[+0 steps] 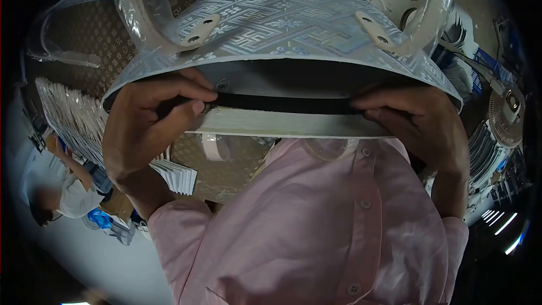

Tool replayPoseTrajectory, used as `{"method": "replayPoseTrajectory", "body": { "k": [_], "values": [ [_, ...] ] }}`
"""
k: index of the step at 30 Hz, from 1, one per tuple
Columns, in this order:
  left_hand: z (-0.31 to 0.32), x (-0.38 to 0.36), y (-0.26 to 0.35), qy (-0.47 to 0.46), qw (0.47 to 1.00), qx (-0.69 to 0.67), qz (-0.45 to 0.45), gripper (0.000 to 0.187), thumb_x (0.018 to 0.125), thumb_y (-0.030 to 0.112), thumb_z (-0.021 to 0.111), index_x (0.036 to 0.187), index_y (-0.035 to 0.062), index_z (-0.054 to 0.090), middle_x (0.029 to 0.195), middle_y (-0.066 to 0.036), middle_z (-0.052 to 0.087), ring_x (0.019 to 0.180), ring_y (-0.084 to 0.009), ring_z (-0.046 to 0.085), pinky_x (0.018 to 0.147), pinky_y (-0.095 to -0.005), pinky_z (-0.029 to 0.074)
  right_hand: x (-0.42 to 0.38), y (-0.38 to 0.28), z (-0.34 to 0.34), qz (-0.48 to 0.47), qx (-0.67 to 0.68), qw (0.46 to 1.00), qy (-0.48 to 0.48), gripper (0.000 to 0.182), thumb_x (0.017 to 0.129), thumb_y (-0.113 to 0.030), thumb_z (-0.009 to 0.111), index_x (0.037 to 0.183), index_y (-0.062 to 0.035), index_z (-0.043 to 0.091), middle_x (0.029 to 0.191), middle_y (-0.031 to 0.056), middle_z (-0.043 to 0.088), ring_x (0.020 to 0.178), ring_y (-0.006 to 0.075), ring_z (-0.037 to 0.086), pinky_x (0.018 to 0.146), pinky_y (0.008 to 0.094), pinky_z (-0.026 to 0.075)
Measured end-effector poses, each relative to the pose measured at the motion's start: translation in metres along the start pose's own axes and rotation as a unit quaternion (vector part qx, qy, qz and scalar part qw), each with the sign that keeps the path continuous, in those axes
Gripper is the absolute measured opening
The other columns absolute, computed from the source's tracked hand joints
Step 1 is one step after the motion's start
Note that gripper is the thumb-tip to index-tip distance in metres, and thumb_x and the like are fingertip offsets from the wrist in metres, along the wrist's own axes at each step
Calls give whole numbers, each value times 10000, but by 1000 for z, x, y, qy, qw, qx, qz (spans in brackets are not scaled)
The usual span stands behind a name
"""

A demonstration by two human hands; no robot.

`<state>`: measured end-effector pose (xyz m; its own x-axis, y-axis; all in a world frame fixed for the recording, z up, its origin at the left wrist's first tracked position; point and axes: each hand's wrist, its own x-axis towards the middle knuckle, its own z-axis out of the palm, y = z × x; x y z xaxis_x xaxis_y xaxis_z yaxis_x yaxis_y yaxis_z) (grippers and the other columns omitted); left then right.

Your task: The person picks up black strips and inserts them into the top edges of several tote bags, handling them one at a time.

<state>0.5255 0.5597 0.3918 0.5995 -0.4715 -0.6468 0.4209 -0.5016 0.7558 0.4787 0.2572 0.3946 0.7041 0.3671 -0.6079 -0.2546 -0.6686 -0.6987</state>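
Observation:
A silvery-blue patterned handbag lies before me, its mouth facing me. Clear plastic covers its pale handles, which are fixed by cream riveted tabs. Across the mouth runs a black strip, along the inside of the bag's pale near edge. My left hand is closed, pinching the strip's left end between thumb and fingers. Thumb and fingers of my right hand close on the right end. Inside the bag, a small metal fitting shows beside my left fingertips; the deeper interior is dark.
On the left stand a long row of stacked pale pieces and a smaller stack. Another person works at far left. To the right are a round brown dial-like object and more stacked pieces. Brown patterned material covers the surface.

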Motion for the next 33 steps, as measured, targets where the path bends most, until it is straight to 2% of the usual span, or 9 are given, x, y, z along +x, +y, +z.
{"method": "replayPoseTrajectory", "body": {
  "k": [16, 19, 22, 24, 26, 28, 30, 32, 33],
  "values": [
    [-3, 0, 4, -55, 995, 87, 7, 154, 779, 19, 562, 904, -31, 635, 903, -90, 600, 770, -135, 564, 677, -228, 427, -5, -3, -2, 14, 30, 999, -16, 142, 816, -123, 559, 916, -50, 629, 816, 109, 635, 716, 236, 617, 635, 284, 465],
    [-13, 2, 0, -79, 992, 96, 33, 158, 779, -13, 547, 905, -62, 628, 930, -118, 588, 809, -159, 570, 710, -240, 429, 4, -9, -8, 64, 33, 996, -51, 147, 794, -69, 562, 910, -21, 639, 863, 93, 645, 758, 168, 624, 686, 250, 469],
    [-12, 5, -3, -111, 987, 104, 57, 168, 783, 15, 560, 916, -64, 624, 926, -141, 582, 839, -203, 569, 741, -264, 429, 1, -1, -4, 24, 11, 999, -32, 150, 821, -128, 554, 922, -48, 630, 824, 112, 636, 742, 240, 619, 646, 288, 468],
    [-11, 5, -11, -107, 969, 154, 160, 201, 777, 107, 604, 912, -42, 620, 929, -132, 588, 755, -201, 588, 651, -263, 456, -3, 4, -7, -31, -86, 993, -74, 163, 823, -148, 553, 941, -70, 633, 883, 107, 636, 772, 249, 617, 657, 314, 473],
    [-13, -1, 0, -158, 968, 118, 155, 290, 777, 144, 618, 969, -72, 591, 981, -198, 569, 850, -266, 588, 704, -305, 461, -10, 12, -17, -19, -94, 992, -77, 207, 815, -179, 566, 983, -69, 617, 924, 111, 629, 785, 263, 613, 666, 329, 474],
    [-16, -10, 11, -112, 963, 177, 169, 358, 772, 148, 623, 1049, -70, 558, 1041, -236, 550, 953, -311, 567, 762, -344, 454, -12, 17, -29, -35, -101, 991, -78, 260, 808, -210, 579, 1024, -68, 601, 965, 114, 622, 798, 278, 609, 674, 344, 476],
    [-15, -14, 8, -105, 951, 194, 214, 449, 751, 163, 628, 1147, -17, 516, 1099, -231, 538, 1026, -342, 537, 801, -360, 447, -14, 22, -39, -150, -86, 981, -87, 400, 784, -249, 598, 1122, -44, 532, 1050, 129, 592, 828, 303, 597, 697, 366, 478],
    [-7, -20, 15, -97, 956, 274, 26, 396, 785, 157, 580, 1158, 34, 526, 1184, -168, 512, 1082, -314, 506, 905, -350, 396, -6, 9, -35, -184, -122, 970, -96, 473, 791, -292, 581, 1173, -32, 484, 1102, 149, 563, 888, 309, 587, 729, 359, 479],
    [1, -19, 19, -84, 956, 281, 26, 396, 785, 157, 580, 1158, 34, 526, 1184, -168, 512, 1082, -314, 506, 905, -350, 396, -4, 1, -27, -207, -144, 962, -106, 546, 798, -336, 565, 1224, -19, 436, 1154, 169, 534, 948, 315, 578, 762, 352, 480]
  ]
}}
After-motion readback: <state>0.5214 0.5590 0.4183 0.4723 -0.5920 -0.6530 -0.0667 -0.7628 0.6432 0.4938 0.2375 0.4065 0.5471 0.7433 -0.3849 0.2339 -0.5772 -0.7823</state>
